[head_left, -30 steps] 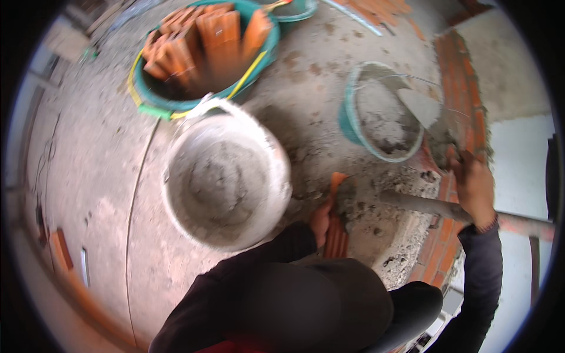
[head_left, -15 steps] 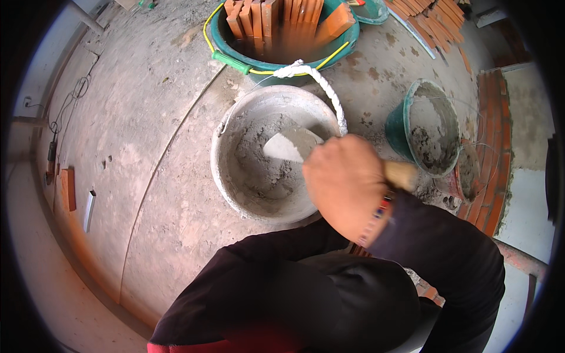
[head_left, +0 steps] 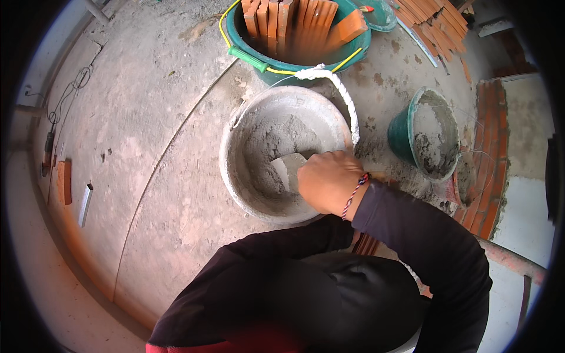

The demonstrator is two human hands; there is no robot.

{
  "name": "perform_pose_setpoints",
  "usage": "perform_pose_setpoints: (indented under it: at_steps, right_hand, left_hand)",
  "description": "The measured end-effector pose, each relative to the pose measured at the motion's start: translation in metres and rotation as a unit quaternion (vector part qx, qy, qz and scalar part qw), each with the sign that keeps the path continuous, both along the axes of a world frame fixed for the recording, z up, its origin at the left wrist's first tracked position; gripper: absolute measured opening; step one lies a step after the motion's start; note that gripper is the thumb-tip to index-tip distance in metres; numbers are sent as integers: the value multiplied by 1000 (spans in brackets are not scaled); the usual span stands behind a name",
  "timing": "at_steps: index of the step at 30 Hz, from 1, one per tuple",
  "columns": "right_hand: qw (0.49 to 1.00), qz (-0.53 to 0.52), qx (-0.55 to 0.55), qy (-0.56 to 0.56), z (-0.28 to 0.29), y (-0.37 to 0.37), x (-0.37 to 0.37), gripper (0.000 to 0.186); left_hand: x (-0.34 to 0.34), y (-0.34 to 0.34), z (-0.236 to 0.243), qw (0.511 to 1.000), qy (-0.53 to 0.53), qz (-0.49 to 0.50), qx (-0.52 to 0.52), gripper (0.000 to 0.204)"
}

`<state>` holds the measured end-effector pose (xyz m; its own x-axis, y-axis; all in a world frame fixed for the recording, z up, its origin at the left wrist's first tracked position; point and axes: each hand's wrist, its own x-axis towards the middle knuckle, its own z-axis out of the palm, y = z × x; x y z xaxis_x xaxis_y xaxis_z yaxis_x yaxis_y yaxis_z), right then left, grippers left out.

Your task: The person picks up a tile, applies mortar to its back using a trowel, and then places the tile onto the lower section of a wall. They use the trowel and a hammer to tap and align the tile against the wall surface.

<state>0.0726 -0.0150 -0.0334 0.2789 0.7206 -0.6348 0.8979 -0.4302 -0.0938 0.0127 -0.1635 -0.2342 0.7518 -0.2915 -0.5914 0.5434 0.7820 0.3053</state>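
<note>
My right hand is closed round a trowel, whose handle is mostly covered by the hand. The flat grey trowel blade is tilted down into the mortar inside a pale, mortar-crusted bucket. The bucket's white wrapped handle leans over its far right rim. My left sleeve crosses in front of me, and my left hand is nearly all hidden beneath my right forearm. Close to it, partly covered, shows a ridged reddish brick.
Beyond the bucket stands a green tub of upright bricks in water. At right are a green mortar bucket, a reddish bucket and a low brick course. A loose brick and metal bar lie left.
My right hand has moved down and slightly left with the trowel, and the blade has turned to point lower in the mortar. The view has shifted slightly.
</note>
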Motion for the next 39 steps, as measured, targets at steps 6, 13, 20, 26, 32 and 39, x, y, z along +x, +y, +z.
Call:
perform_pose_setpoints:
  at_steps: [6, 13, 20, 26, 32, 39]
  right_hand:
    - [987, -51, -78, 129, 3, -12, 32, 38]
    - [961, -159, 127, 186, 5, -65, 35, 35]
    - [927, -195, 256, 190, 59, -126, 32, 24]
    - [864, -434, 132, 217, 130, -201, 38, 26]
    - [738, -651, 151, 95, 122, -298, 71, 26]
    - [875, -436, 119, -174, 60, -355, 124, 30]
  left_hand:
    - [-1, -8, -14, 999, -6, 16, 42, 37]
    - [-8, 7, -29, 997, -14, -11, 71, 38]
    - [-7, 26, -18, 996, -73, 6, 59, 40]
    - [-6, 26, -7, 995, -92, 3, 35, 41]
    - [5, 34, -3, 990, 61, -16, -125, 48]
    - [9, 32, 15, 991, 45, -14, -125, 49]
